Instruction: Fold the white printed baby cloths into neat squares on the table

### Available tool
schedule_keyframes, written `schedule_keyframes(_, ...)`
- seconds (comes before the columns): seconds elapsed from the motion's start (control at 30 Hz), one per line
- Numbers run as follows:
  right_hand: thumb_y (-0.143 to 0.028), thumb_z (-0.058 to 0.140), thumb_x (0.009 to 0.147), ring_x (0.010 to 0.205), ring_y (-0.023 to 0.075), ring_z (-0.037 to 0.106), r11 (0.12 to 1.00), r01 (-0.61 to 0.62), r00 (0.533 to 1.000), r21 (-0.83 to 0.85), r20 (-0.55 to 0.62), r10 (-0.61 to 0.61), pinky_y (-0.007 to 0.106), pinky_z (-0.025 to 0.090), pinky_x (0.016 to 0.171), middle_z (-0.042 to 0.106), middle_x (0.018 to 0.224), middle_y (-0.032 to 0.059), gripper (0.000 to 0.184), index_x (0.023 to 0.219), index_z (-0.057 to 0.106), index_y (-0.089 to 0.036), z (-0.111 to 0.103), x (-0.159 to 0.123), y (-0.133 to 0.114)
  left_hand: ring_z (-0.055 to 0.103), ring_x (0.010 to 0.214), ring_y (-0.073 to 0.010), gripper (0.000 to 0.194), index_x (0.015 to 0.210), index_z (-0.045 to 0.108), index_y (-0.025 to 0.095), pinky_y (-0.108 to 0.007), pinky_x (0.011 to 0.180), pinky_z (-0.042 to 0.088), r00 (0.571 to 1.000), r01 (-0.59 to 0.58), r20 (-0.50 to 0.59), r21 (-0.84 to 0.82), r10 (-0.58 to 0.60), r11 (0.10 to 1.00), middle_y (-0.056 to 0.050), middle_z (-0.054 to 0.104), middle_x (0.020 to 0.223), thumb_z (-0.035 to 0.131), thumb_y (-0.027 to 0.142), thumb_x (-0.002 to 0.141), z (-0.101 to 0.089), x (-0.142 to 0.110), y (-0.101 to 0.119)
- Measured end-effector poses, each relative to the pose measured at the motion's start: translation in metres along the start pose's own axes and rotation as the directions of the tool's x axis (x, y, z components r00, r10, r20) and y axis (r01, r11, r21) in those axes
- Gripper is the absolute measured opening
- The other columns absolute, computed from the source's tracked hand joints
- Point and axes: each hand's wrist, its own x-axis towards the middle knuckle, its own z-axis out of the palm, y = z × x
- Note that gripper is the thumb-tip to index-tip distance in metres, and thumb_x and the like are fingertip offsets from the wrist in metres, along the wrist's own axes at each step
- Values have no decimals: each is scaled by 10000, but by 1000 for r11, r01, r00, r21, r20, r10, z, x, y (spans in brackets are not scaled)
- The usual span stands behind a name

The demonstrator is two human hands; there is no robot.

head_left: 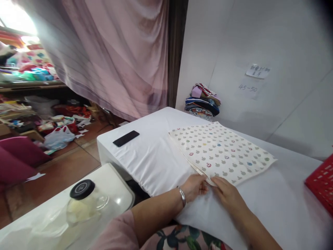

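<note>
A cream cloth (221,149) printed with small grey, red and blue motifs lies folded in layers on the white-covered table. My left hand (195,187), with a silver bangle on the wrist, has its fingers curled at the near edge of the cloth. Beside it, my right hand (226,191) pinches the same near corner between thumb and fingers. The layered edges show just above my left fingers. My fingertips partly hide the corner itself.
A black phone (126,138) rests at the table's left. Folded clothes (203,102) are stacked by the wall. A red plastic basket (321,185) stands at right. Lower left, a glass jug with a black lid (82,189) sits on a white surface. A pink curtain (125,52) hangs behind.
</note>
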Motion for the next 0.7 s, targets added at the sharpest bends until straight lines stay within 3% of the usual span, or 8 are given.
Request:
schedule_keyframes(0.13, -221, 432, 846, 932, 201, 648, 1000, -21, 1000, 9, 3, 21, 346, 557, 807, 686, 1009, 75, 293, 1041, 648, -196, -3, -1, 2, 516, 478, -68, 223, 780, 590, 117, -193, 492, 387, 999, 3, -35, 17, -2, 1000, -9, 592, 648, 587, 341, 785, -9, 2, 17)
schedule_keyframes(0.37, -279, 445, 864, 942, 201, 652, 1000, -29, 999, -5, -16, 29, 332, 553, 831, 695, 1011, 57, 289, 1029, 672, -213, 5, -5, 6, 522, 504, -63, 193, 752, 561, 129, -173, 505, 411, 952, -110, -278, 85, 130, 990, -7, 567, 631, 443, 219, 876, -46, 34, 78)
schedule_keyframes(0.5, -292, 460, 861, 954, 196, 648, 999, -13, 1000, -33, -9, 13, 321, 551, 832, 692, 1024, 48, 286, 1041, 667, -213, 11, -7, 10, 557, 607, -65, 180, 828, 574, 139, -174, 573, 453, 879, -146, -421, 208, 223, 967, -33, 606, 768, 428, 212, 904, -78, 63, 117)
schedule_keyframes(0.7, -248, 450, 851, 965, 200, 639, 1000, -3, 999, -19, 53, 4, 327, 554, 813, 667, 1077, 54, 317, 1118, 621, -245, 11, -7, 5, 595, 862, -156, 336, 1150, 520, 146, -347, 732, 522, 730, -106, -547, 502, 410, 859, -71, 583, 1064, 506, 352, 885, -130, 101, 171)
